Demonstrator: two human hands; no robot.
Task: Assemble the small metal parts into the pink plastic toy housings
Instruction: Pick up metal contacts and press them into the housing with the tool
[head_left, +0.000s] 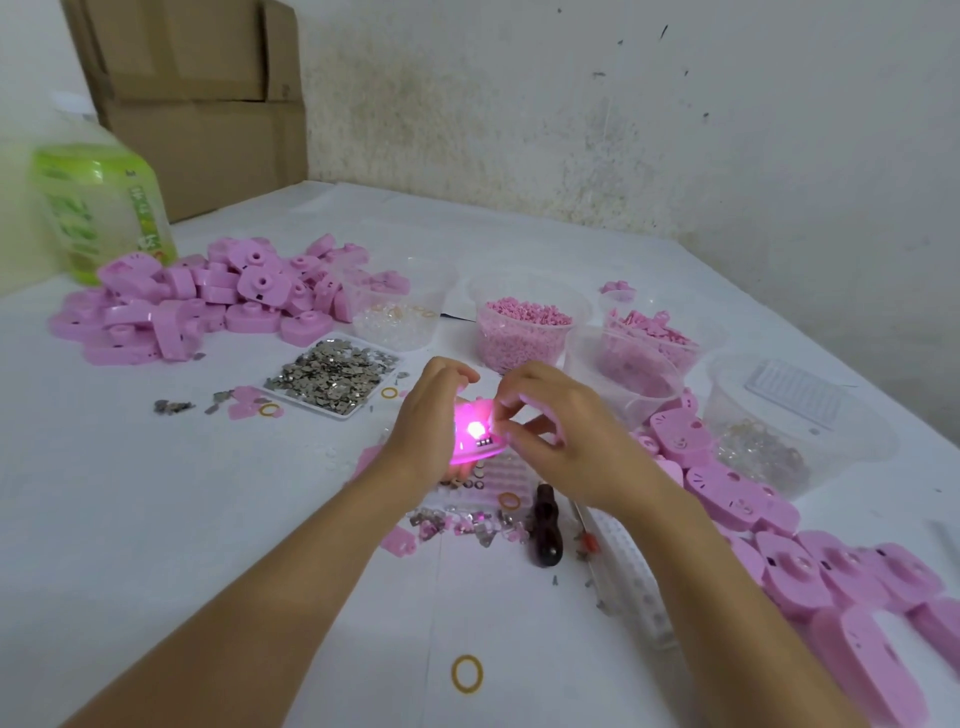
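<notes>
Evidently the glowing pink housing needs steady support and a square, gentle press. The left hand curls round its 9 o'clock side above the desk, and the right hand pinches its 3 o'clock edge. Spare metal parts lie at 10 o'clock

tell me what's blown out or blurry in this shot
Head view: the pink housing between the left hand and right hand glows magenta, its centre blown out white; the green bottle at far left is soft; the wide lens stretches the forearms.
</notes>
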